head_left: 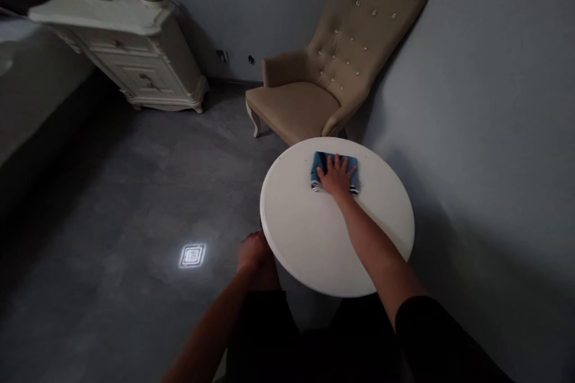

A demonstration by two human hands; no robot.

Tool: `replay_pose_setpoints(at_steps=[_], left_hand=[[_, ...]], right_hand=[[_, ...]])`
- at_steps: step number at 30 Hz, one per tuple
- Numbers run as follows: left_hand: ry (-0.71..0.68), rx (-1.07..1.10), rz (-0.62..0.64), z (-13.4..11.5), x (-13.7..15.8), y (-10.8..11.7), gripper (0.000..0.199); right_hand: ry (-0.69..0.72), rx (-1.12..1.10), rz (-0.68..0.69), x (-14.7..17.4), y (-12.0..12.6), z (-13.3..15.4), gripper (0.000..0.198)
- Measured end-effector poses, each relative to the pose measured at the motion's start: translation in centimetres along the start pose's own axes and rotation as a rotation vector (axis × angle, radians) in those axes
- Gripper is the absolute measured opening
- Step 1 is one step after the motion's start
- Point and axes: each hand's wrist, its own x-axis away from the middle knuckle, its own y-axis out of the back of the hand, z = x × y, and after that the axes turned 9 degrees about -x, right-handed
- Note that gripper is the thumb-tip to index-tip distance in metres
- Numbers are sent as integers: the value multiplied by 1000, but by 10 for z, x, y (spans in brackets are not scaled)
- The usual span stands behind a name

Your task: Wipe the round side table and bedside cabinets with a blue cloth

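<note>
A folded blue cloth with dark parts and a white-striped edge lies on the round white table, toward its far side. My right hand presses down on it from above, palm down, with the fingers spread apart. Part of the cloth is covered by that hand. Lower down, my left hand rests on my leg beside the table's left rim. Its fingers look curled in, though they are dim and partly turned away, and no object shows in them.
A tan tufted armchair stands just behind the table, against the wall. Farther left are a white nightstand and part of a bed. A bright square pattern shows on the grey floor.
</note>
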Motion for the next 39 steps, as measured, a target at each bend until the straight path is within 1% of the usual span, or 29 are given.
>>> replay_pose_setpoints(at_steps=[2, 4, 5, 7, 9, 12, 14, 16, 18, 20, 21, 23, 25, 28, 30, 31, 33, 35, 37, 39], left_hand=[[12, -10, -10, -2, -1, 0, 41], [18, -18, -29, -4, 0, -1, 40], [19, -24, -32, -6, 1, -1, 39], [19, -39, -42, -10, 5, -1, 37], [12, -49, -49, -13, 10, -1, 36], [-4, -38, -56, -15, 18, -2, 38], [-11, -29, -59, -14, 21, -4, 39], [-17, -19, -57, -12, 22, -6, 39], [-7, -4, -51, -9, 21, -8, 40], [17, 10, -52, -5, 17, -9, 44], [31, 13, -56, -4, 15, -9, 46], [52, 13, -66, -2, 11, -10, 49], [57, 11, -75, 1, 7, -9, 51], [42, 12, -86, 3, 4, -9, 50], [21, 8, -91, 3, 2, -9, 49], [13, 0, -91, 3, 2, -9, 47], [16, -31, -77, 1, 1, -9, 44], [24, -65, -63, -2, 1, -9, 41], [23, -86, -63, -6, 1, -10, 39], [14, -94, -81, -11, 3, -11, 39]], right_hand=[[95, -24, 17, 12, -9, 31, 82], [186, -52, 39, 41, -15, 50, 81], [228, -68, 54, 61, -17, 55, 80], [300, -99, 82, 107, -19, 53, 80], [350, -121, 108, 157, -19, 37, 80], [366, -107, 145, 222, -16, -7, 80], [323, -61, 169, 251, -11, -45, 80], [235, 5, 172, 264, -3, -82, 79], [130, 71, 148, 258, 4, -112, 78], [32, 119, 115, 236, 11, -129, 78], [-9, 133, 102, 220, 13, -131, 79], [-70, 141, 87, 181, 15, -122, 80], [-88, 128, 75, 138, 15, -98, 82], [-55, 82, 61, 83, 10, -44, 83], [-3, 32, 49, 61, 5, -4, 82], [30, 0, 43, 55, 1, 14, 81], [104, -66, 38, 58, -5, 43, 81], [189, -121, 42, 78, -11, 61, 81], [273, -153, 55, 113, -15, 67, 81], [342, -170, 84, 159, -17, 61, 80]])
